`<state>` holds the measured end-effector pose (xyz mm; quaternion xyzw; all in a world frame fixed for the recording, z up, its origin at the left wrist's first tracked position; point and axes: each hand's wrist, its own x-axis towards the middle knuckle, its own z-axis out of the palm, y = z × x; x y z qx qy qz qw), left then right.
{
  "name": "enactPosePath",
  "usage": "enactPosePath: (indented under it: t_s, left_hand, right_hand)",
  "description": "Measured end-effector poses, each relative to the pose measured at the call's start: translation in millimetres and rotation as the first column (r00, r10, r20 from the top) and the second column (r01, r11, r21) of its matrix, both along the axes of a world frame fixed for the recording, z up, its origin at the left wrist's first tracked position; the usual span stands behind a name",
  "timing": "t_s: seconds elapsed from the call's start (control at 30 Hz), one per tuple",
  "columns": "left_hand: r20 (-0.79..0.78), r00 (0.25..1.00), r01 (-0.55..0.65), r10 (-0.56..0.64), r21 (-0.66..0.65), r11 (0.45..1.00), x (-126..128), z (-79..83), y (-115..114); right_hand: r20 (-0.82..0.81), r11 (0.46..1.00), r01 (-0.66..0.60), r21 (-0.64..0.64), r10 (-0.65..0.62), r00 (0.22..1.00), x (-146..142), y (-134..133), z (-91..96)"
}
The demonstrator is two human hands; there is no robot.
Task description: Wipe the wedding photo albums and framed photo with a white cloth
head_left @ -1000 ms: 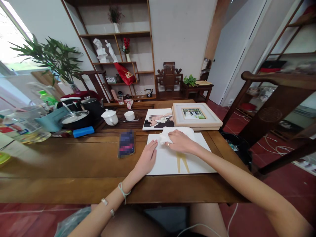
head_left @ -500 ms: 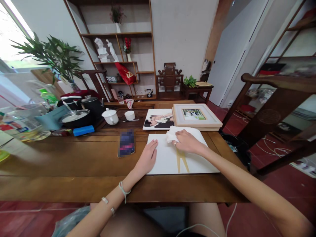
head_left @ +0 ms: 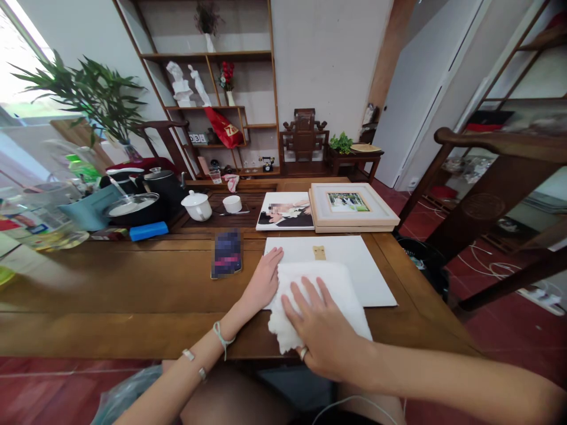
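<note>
A white board [head_left: 376, 283], which looks like the back of a picture frame, lies flat on the wooden table. Near its far edge shows the top of a tan stand piece [head_left: 319, 252]; the rest is covered. My left hand [head_left: 264, 274] rests flat on the board's left edge, fingers stretched out. Over the near part of the board, and past its front edge, spreads a white cloth [head_left: 283, 319]. My right hand [head_left: 325, 330] holds the cloth, fingers spread on top and thumb at its near edge.
Behind the board lie a photo print panel [head_left: 283, 211] and stacked light wood picture frames [head_left: 385, 223]. A phone [head_left: 227, 254] lies left of my left hand. Farther left are a white lidded cup [head_left: 197, 206], a blue box [head_left: 149, 231] and a black pan [head_left: 133, 208].
My right hand has drawn the cloth toward me, from the board's far part to its front edge. The cloth is more spread out. My left hand has stayed in place.
</note>
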<state>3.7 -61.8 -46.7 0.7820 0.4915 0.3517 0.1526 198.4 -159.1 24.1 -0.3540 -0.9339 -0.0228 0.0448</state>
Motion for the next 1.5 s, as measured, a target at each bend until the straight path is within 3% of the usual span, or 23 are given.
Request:
enactPosePath:
  t_s: [0.13,0.23,0.3,0.4,0.63,0.77,0.9,1.03,1.13,1.27,1.4,1.5]
  left_hand:
    - [0.031,0.999,0.011,-0.011,0.0,1.0,1.7,1.8,-0.6]
    - [0.017,1.0,-0.02,0.02,-0.016,1.0,3.5,2.7,-0.5]
    - [0.005,0.999,-0.037,0.037,-0.023,0.999,4.2,2.9,-0.3]
    - [-0.001,1.0,-0.011,0.011,-0.015,1.0,3.6,1.6,0.4]
    - [0.014,0.999,-0.041,0.041,0.015,0.999,5.3,-0.3,0.4]
    - [-0.014,0.999,-0.033,0.033,0.018,0.999,5.1,-1.2,2.7]
    - [0.007,1.0,-0.016,0.016,0.033,0.999,1.1,-4.3,4.4]
    - [-0.005,1.0,0.01,-0.01,0.017,1.0,1.4,-0.2,0.2]
    - [-0.024,0.999,-0.029,0.029,-0.001,1.0,5.2,4.7,-2.1]
    - [-0.025,0.998,-0.056,0.056,-0.004,0.998,7.0,4.3,-1.2]
    - [-0.027,0.999,-0.041,0.041,0.007,0.999,5.7,3.1,0.0]
    - [-0.03,0.999,-0.04,0.041,0.013,0.999,6.5,7.8,-1.1]
  right_hand:
    - [0.034,0.991,0.132,-0.007,-0.132,0.991,-3.6,45.9,2.1]
    - [0.046,0.97,0.233,0.074,-0.237,0.97,-11.2,85.8,1.5]
    - [0.06,0.958,0.264,0.114,-0.272,0.961,-15.5,97.6,0.5]
    - [0.104,0.955,0.257,0.148,-0.274,0.956,-18.8,84.7,-2.2]
    - [0.094,0.981,0.038,0.192,-0.057,0.994,-17.6,1.0,-10.2]
    - [0.093,0.979,0.022,0.205,-0.042,0.995,-21.7,-7.0,-12.8]
    - [0.078,0.985,0.1,0.139,-0.111,0.991,-23.7,21.2,-5.8]
    - [0.029,0.98,0.199,-0.008,-0.199,0.98,-17.9,66.9,18.4]
    - [-0.023,0.949,0.26,-0.18,-0.269,0.963,-14.9,101.9,38.3]
    - [-0.029,0.917,0.312,-0.248,-0.329,0.944,-23.1,143.4,53.8]
    - [-0.037,0.917,0.258,-0.303,-0.282,0.959,-48.3,172.0,59.4]
    - [-0.037,0.928,0.175,-0.329,-0.198,0.979,-70.3,178.4,60.1]
